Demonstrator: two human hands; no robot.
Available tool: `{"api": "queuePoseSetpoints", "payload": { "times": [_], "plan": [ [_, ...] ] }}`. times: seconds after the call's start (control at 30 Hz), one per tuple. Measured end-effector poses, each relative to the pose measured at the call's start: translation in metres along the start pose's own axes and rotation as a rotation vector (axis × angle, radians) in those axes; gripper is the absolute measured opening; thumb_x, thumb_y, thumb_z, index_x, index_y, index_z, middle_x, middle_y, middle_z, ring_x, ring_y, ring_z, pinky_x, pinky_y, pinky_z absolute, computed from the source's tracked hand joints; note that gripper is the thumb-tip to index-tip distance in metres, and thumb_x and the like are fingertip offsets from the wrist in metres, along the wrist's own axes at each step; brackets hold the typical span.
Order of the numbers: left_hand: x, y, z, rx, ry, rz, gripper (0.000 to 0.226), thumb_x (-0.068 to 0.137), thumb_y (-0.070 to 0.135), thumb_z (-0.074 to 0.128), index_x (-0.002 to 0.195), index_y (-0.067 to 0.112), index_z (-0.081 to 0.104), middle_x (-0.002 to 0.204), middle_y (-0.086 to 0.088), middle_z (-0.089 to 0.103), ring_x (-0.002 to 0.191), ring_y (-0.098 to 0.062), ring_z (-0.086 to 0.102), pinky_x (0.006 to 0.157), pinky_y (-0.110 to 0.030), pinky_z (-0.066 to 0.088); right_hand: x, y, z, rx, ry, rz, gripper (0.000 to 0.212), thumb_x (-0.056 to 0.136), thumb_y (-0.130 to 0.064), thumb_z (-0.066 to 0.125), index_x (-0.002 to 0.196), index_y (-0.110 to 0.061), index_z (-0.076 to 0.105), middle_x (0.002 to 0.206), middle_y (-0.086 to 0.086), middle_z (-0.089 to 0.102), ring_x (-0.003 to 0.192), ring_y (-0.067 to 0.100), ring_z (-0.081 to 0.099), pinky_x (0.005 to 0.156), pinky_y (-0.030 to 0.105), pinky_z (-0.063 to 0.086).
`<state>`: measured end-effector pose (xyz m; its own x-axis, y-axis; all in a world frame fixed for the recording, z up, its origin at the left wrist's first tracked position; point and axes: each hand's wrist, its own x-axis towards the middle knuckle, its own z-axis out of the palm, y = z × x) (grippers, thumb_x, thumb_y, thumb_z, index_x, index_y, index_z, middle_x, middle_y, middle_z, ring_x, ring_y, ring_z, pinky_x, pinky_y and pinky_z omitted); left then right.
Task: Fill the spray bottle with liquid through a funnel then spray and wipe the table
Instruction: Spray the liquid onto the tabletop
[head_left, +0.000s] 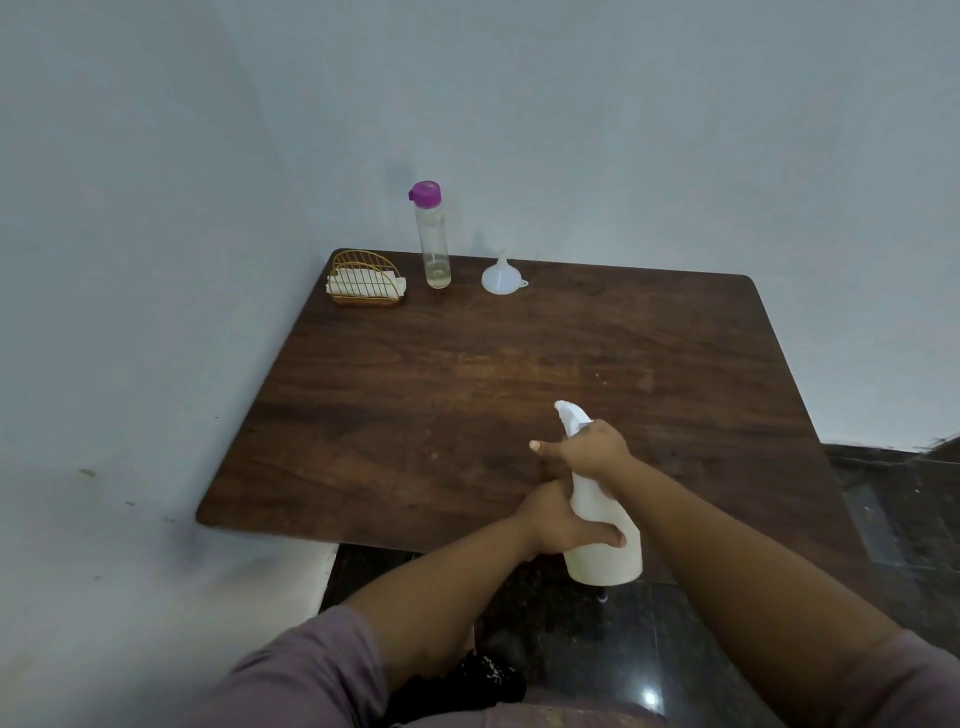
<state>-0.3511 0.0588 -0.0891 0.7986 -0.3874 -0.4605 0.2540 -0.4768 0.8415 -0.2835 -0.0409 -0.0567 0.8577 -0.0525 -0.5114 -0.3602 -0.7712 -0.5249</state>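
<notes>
Both hands (563, 519) grip the white spray bottle (605, 545) above the table (415, 389).

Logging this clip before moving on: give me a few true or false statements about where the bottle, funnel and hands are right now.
1. Both hands hold the white spray bottle. True: left hand on the body, right hand at the neck.
2. The funnel sits in the spray bottle. False: it stands upside down at the table's far edge.
3. The clear bottle has its purple cap on. True.
4. The napkin holder is right of the funnel. False: it is left of the clear bottle.
</notes>
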Motion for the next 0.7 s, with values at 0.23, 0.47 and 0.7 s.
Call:
{"api": "queuePoseSetpoints", "payload": {
  "times": [0.23,0.47,0.7],
  "plan": [
    [0.001,-0.005,0.001,-0.023,0.032,-0.003,0.092,0.046,0.064,0.08,0.129,0.032,0.054,0.125,0.01,0.063,0.117,-0.013,0.059,0.098,-0.043,0.052,-0.004,-0.001,0.006,0.19,0.051,0.012,0.087,0.069,-0.077,0.06,0.122,-0.008,0.059,0.12,0.005,0.058,0.115,0.024,0.056,0.091,0.033,0.044],
    [-0.004,-0.004,-0.003,0.016,0.06,0.012,0.094,0.046,0.066,0.077,0.13,0.031,0.053,0.127,0.008,0.062,0.118,-0.015,0.059,0.097,-0.042,0.052,-0.006,-0.009,0.008,-0.022,0.105,-0.099,0.076,0.076,-0.074,0.056,0.132,-0.023,0.054,0.106,0.004,0.061,0.109,0.02,0.058,0.087,0.026,0.044],
    [-0.002,-0.018,0.001,-0.057,0.081,-0.016,0.085,0.048,0.062,0.084,0.124,0.037,0.056,0.122,0.014,0.064,0.116,-0.011,0.06,0.097,-0.043,0.053,0.003,-0.01,0.016,-0.021,0.016,-0.002,0.076,0.074,-0.063,0.069,0.127,-0.01,0.054,0.118,0.006,0.058,0.108,0.023,0.059,0.085,0.029,0.047]
  ]
}}
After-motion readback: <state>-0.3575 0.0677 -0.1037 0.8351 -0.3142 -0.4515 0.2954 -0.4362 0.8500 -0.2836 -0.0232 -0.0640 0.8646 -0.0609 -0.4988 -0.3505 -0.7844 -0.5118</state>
